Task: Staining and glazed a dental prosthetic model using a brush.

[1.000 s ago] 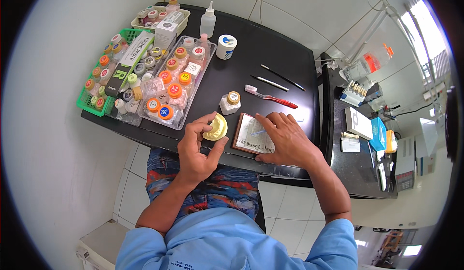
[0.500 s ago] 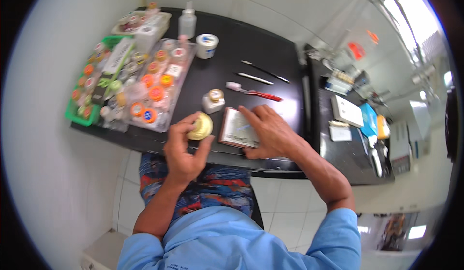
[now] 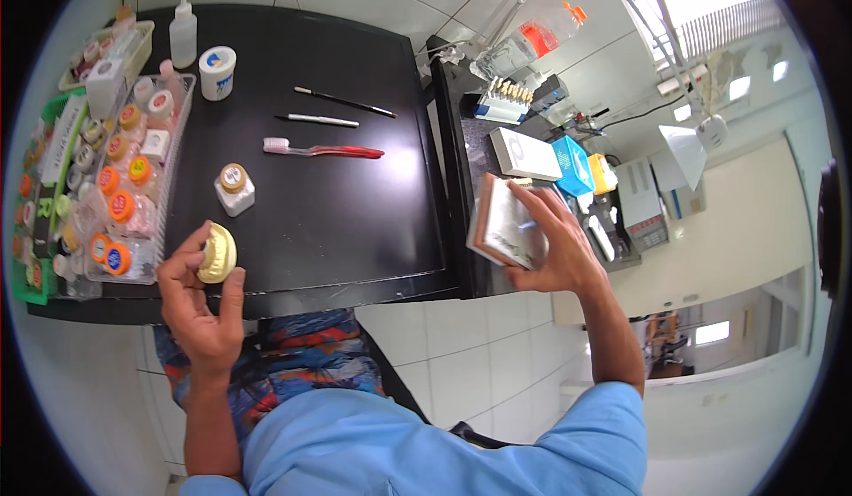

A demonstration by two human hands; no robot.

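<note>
My left hand point(image 3: 206, 318) is over the front left of the black table point(image 3: 311, 230), its thumb and fingers closed round a pale yellow dental cast point(image 3: 218, 254) with a row of teeth along it. Just behind it stands a small jar of white powder point(image 3: 235, 199) with a gold-brown cap. Off to the right, my right hand point(image 3: 568, 252) grips a flat rectangular block point(image 3: 508, 225) with a whitish, marked top and brown sides. It is held tilted near the side counter. A red-handled toothbrush point(image 3: 333, 152) lies in the middle of the table.
Behind the toothbrush lie a thin white-and-black tool point(image 3: 319, 121) and a black brush point(image 3: 346, 102). A white tub point(image 3: 217, 74) and a dropper bottle point(image 3: 183, 35) stand at the back left. Clear tray point(image 3: 169, 185) and green basket point(image 3: 35, 294) hold several jars. White box point(image 3: 525, 154) and blue box point(image 3: 572, 166) sit on the right counter.
My right hand has lifted the block off the table and carried it right toward the side counter. The view has swung right. The cast stays in my left hand.
</note>
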